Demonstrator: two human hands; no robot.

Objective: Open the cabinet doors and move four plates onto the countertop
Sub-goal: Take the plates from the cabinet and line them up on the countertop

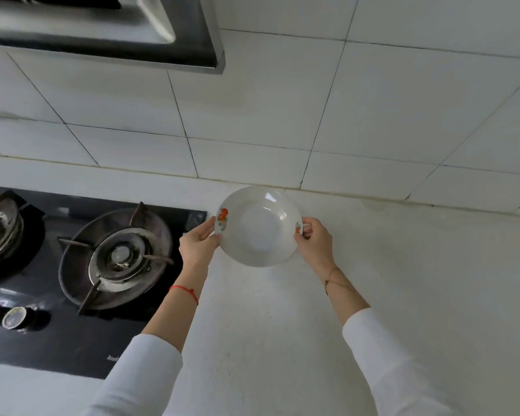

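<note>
A white deep plate [257, 226] with small fruit prints on its rim is held over the white countertop [403, 280], near the tiled back wall. My left hand [198, 243] grips its left rim and my right hand [314, 240] grips its right rim. The plate is tilted slightly toward me; whether its base touches the counter I cannot tell. No cabinet and no other plates are in view.
A black gas stove [72, 295] with a burner [119, 256] lies directly left of the plate, with a control knob [14, 317] at its front. A range hood [102, 28] hangs above it. White wall tiles [282, 115] back the counter.
</note>
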